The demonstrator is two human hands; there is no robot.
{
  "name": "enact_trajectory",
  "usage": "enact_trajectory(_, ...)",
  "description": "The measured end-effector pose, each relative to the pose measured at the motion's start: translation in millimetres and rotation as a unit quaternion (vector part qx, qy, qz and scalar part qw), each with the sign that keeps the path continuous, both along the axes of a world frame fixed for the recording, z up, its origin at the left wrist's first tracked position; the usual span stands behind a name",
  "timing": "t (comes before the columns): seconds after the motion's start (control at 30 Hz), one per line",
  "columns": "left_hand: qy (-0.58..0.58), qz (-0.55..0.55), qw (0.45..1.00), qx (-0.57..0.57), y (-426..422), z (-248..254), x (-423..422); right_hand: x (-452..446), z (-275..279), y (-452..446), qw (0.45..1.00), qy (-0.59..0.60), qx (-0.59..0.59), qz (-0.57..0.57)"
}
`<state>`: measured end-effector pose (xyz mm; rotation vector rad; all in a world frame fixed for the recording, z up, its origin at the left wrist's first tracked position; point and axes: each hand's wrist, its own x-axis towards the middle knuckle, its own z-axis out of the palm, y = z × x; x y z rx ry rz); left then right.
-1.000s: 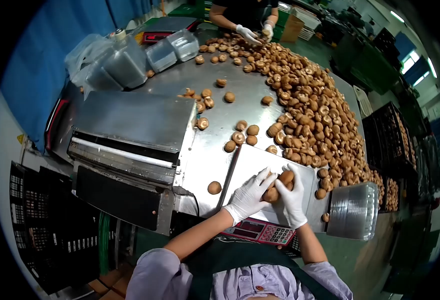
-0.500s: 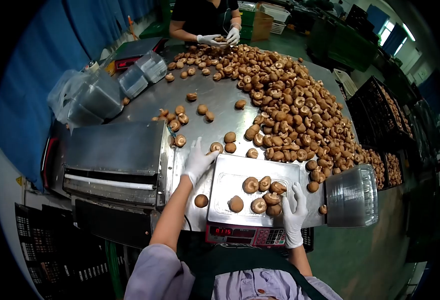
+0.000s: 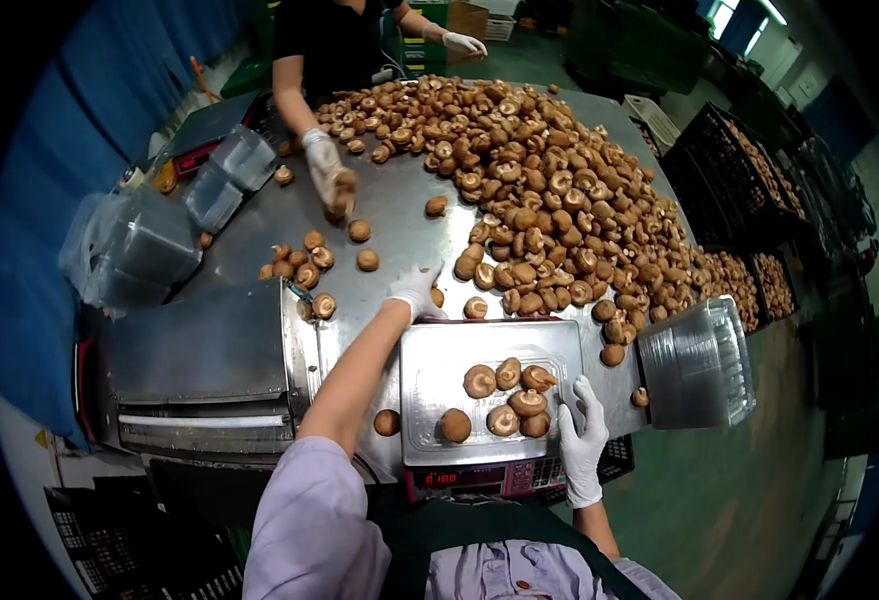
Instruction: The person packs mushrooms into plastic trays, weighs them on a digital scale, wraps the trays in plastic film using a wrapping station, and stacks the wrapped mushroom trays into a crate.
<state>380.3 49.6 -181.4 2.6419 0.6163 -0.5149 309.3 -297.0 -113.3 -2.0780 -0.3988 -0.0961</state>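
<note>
My left hand, in a white glove, is just past the far edge of the scale. Its fingers curl around a brown shiitake mushroom, partly hidden by the hand. On the scale's metal plate lies a clear plastic tray holding several mushrooms, some cap up, some stem up. My right hand, also gloved, rests at the tray's right edge with thumb and fingers apart, holding nothing. The red display seems to read 0100. A single mushroom sits left of the scale.
A big heap of mushrooms covers the table's far and right side. Stacked clear trays stand at the right, more trays at the left. A metal wrapping machine is left. Across the table a co-worker's gloved hand holds mushrooms.
My left hand has moved from one mushroom to those beside it beyond the scale. The display dropped from about 0.115 to 0100. The co-worker's hand reached out over the table. The view shifted.
</note>
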Motion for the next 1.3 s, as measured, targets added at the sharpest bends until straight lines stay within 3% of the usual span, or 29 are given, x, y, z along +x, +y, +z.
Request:
enact_trajectory(0.07,-0.006,-0.075,0.997,-0.006,13,-12,-1,-1,3,0,1.0,-0.001,-0.003,0.001)
enact_trajectory(0.3,-0.17,-0.03,0.983,-0.063,36,-30,-29,-2,2,-11,0.999,-0.033,0.002,-0.025)
enact_trajectory(0.43,-0.312,0.024,0.948,-0.059,38,2,-38,-2,1,-16,0.999,-0.031,0.014,-0.025)
enact_trajectory(0.53,-0.428,-0.02,0.902,-0.055,29,39,-47,-3,4,-16,1.0,-0.012,0.018,-0.018)
enact_trajectory(0.57,-0.427,-0.02,0.903,-0.05,17,61,-53,-2,5,-16,1.0,-0.009,0.014,-0.017)
enact_trajectory(0.63,-0.404,-0.044,0.886,-0.224,-14,96,-72,-2,1,-19,1.0,-0.002,0.023,-0.012)
enact_trajectory(0.7,-0.362,-0.13,0.889,-0.247,-52,114,-91,-1,0,-20,1.0,-0.01,0.024,-0.011)
enact_trajectory(0.77,-0.244,-0.244,0.915,-0.208,-82,108,-112,-1,-1,-21,0.999,-0.005,0.044,-0.007)
enact_trajectory(0.83,-0.248,-0.334,0.906,-0.08,-102,89,-128,-2,-2,-23,1.0,-0.014,0.028,-0.001)
enact_trajectory(0.9,-0.287,-0.349,0.888,-0.082,-99,80,-132,-3,-1,-25,1.0,-0.009,0.03,-0.003)
enact_trajectory(0.97,-0.242,-0.321,0.909,-0.113,-98,89,-134,-5,1,-27,0.999,0.001,0.041,0.004)
enact_trajectory(1.03,-0.282,-0.318,0.901,-0.092,-96,92,-137,-6,-1,-29,0.999,0.003,0.035,0.007)
enact_trajectory(1.1,-0.324,-0.202,0.893,-0.239,-94,83,-143,-7,-5,-32,1.0,-0.013,0.018,0.009)
enact_trajectory(1.13,-0.325,-0.038,0.86,-0.392,-98,77,-150,-8,-10,-34,1.0,-0.023,0.02,0.009)
enact_trajectory(1.23,-0.326,-0.042,0.887,-0.325,-98,79,-153,-10,-8,-36,0.999,-0.016,0.029,0.014)
enact_trajectory(1.3,-0.331,-0.194,0.914,-0.134,-97,74,-149,-12,-9,-36,0.999,-0.009,0.032,0.015)
